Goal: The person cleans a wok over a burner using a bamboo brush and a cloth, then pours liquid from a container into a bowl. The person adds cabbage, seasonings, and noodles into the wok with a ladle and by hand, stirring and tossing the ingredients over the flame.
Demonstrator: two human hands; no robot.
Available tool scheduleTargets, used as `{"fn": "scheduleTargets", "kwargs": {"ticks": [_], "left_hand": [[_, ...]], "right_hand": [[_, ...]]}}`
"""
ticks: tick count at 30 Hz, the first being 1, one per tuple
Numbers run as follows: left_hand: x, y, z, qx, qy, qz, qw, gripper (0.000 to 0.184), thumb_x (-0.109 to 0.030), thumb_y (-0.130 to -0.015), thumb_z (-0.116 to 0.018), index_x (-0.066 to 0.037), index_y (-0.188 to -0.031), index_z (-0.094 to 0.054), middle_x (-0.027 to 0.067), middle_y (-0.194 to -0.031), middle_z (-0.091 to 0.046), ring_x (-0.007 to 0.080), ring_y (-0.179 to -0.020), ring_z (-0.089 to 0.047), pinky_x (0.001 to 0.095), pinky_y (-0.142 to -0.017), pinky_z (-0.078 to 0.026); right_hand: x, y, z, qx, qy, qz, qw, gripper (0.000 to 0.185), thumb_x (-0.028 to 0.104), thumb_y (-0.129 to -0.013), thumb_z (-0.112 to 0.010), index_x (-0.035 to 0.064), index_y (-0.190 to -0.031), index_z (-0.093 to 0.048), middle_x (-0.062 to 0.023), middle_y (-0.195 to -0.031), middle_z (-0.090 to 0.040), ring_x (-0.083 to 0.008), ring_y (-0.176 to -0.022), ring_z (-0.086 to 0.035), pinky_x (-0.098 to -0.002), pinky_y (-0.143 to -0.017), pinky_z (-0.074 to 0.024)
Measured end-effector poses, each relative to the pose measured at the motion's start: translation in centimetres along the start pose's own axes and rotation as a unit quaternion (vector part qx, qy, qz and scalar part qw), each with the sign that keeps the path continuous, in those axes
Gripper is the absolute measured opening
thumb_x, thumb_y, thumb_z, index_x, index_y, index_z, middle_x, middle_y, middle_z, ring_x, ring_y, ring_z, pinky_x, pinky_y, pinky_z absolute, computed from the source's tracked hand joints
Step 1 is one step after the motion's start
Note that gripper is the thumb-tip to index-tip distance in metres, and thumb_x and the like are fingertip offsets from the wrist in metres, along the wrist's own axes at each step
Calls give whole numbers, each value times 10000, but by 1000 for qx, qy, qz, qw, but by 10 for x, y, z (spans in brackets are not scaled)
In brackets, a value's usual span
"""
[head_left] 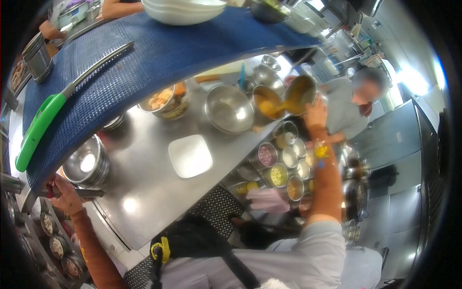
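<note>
My right hand (316, 113) grips the side of a metal bowl (304, 89), which is tilted. Yellow-orange contents run from it into a second metal bowl (262, 98) on the counter (144, 188). My left hand (67, 195) is at the far left beside the end of the blue-matted shelf (178, 41). Its fingers are closed around something small and dark red that I cannot make out. A white square dish (190, 156) and a large metal mixing bowl (226, 108) stand on the counter between my hands.
Green-handled tongs (41, 127) and white bowls (183, 12) rest on the shelf. Stacked metal bowls (86, 161) stand near my left hand. Ingredient containers (278, 174) sit below my right forearm. A co-worker (349, 103) in grey stands at the right.
</note>
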State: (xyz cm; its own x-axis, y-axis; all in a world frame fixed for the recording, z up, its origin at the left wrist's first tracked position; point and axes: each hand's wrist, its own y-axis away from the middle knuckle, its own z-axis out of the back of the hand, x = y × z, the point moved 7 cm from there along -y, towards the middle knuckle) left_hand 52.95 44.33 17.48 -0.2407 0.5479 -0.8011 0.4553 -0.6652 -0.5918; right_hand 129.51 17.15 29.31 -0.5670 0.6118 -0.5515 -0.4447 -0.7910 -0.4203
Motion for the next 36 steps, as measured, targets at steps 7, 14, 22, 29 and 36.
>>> {"fn": "scheduleTargets", "kwargs": {"ticks": [7, 14, 22, 29, 36], "left_hand": [[1, 2, 0, 7, -27, 70, 997, 235, -225, -899, -608, 3, -953, -604, 21, -812, -600, 95, -670, -543, 235, -588, -445], [16, 2, 4, -7, -30, 82, 996, 297, -241, -881, -634, 35, -989, -616, 64, -917, -635, 131, -801, -587, 261, -702, -468], [17, 1, 2, 39, -81, 42, 995, 358, -219, -922, -587, 79, -1120, -582, 132, -1012, -661, 183, -912, -619, 298, -789, -483], [12, 6, -4, 30, -9, 105, 994, 266, -78, -907, -566, 57, -1136, -555, 89, -1035, -635, 151, -922, -590, 271, -826, -464], [-15, 5, -7, 36, -51, 87, 994, 202, -102, -889, -579, 18, -1049, -607, 91, -1002, -644, 155, -906, -596, 284, -810, -469]], "right_hand": [[-16, 0, -32, 3, -101, -136, 985, 353, 266, -656, -790, 140, -962, -668, -215, -1303, -431, -380, -1124, -499, -475, -889, -448], [-37, 16, -57, -4, -255, -330, 909, 481, 484, -609, -798, 181, -961, -672, -191, -1166, -518, -414, -1055, -531, -471, -878, -457], [-20, 38, -59, -92, -426, -396, 808, 541, 495, -629, -808, 58, -916, -668, -158, -914, -653, -311, -864, -614, -396, -838, -470], [86, 119, 41, -213, -560, -269, 754, 302, 120, -665, -840, 23, -812, -595, -64, -885, -495, -178, -778, -525, -303, -718, -441], [271, 201, 180, -21, -700, 30, 713, 302, 91, -575, -795, 69, -821, -622, -171, -1051, -579, -356, -950, -583, -392, -887, -447]]}}
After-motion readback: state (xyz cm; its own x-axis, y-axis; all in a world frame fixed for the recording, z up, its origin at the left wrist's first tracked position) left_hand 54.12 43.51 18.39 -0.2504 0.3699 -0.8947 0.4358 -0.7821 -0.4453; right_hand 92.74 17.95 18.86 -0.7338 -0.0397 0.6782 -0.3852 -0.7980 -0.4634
